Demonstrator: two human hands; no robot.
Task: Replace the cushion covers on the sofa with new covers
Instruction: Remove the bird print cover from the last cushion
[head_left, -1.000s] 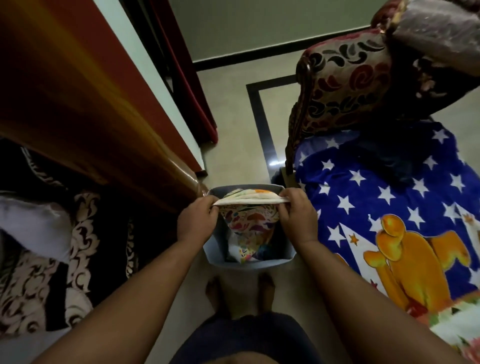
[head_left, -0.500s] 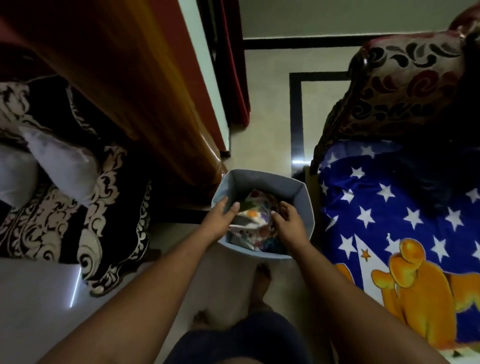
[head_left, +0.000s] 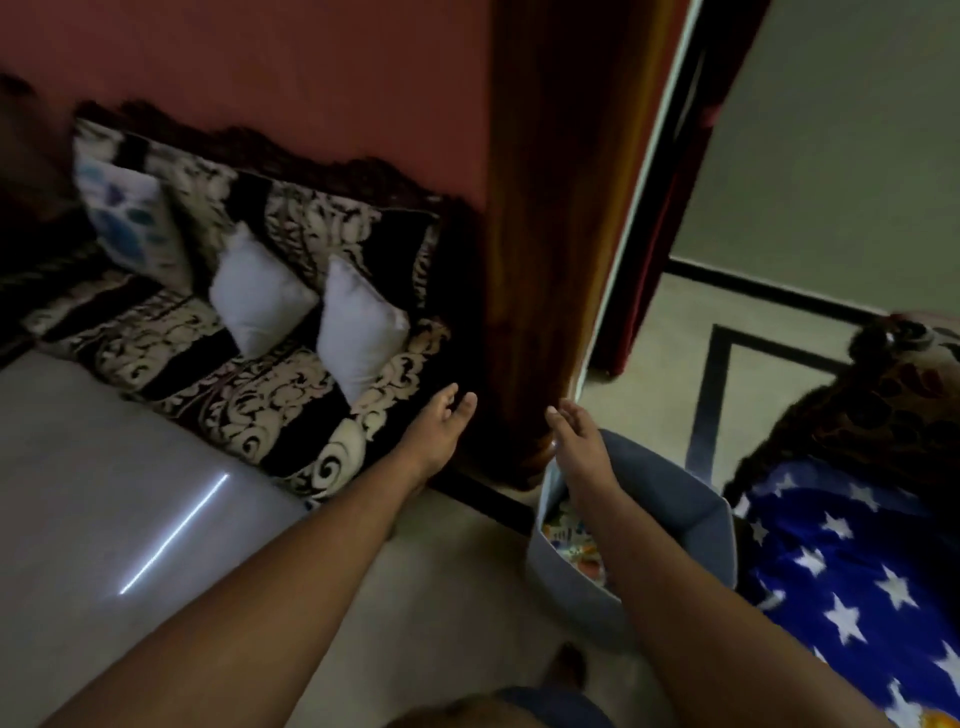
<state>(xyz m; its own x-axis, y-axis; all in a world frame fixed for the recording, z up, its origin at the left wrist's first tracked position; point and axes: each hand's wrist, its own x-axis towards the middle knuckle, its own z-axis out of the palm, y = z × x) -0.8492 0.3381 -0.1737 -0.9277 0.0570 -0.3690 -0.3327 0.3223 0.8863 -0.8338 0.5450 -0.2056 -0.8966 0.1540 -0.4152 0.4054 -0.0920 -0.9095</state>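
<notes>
Flanking pillar edge (head_left: 540, 260), spread hands: left hand (head_left: 441, 423), right hand (head_left: 579, 441)

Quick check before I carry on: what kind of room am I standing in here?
Most likely a home living room: a patterned sofa with loose cushions stands against a red wall, a grey fabric basket sits on the tiled floor, beside a doorway.

In front of my left hand (head_left: 441, 426) the way to the sofa (head_left: 218, 364) and its two white cushions (head_left: 358, 332) is open. The wooden door (head_left: 561, 234) stands between my hands, just ahead of my right hand (head_left: 582, 441). Under my right arm the grey basket (head_left: 675, 499) blocks the floor (head_left: 457, 597), beside the blue star blanket (head_left: 852, 566).
</notes>
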